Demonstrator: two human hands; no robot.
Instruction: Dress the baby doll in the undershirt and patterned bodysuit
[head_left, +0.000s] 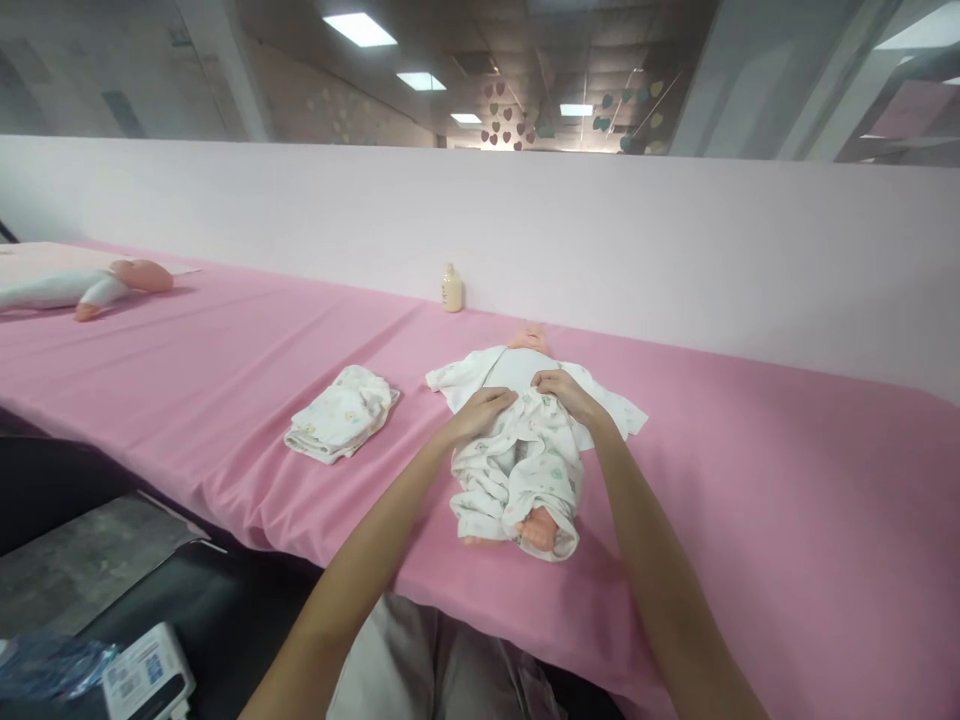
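Note:
On the pink sheet a baby doll lies on its back, head toward the wall. It wears a white top with spread sleeves and patterned baby pants. One foot pokes out of a pant leg; the other shows only at its edge. My left hand grips the waistband at its left side, fingers closed. At the right of the waistband, my right hand pinches the cloth. Both hands partly cover the waist.
Folded patterned baby clothes lie left of the doll. A cream bottle stands by the white wall. Another doll lies far left. Below the pink sheet, a white device rests on a black seat.

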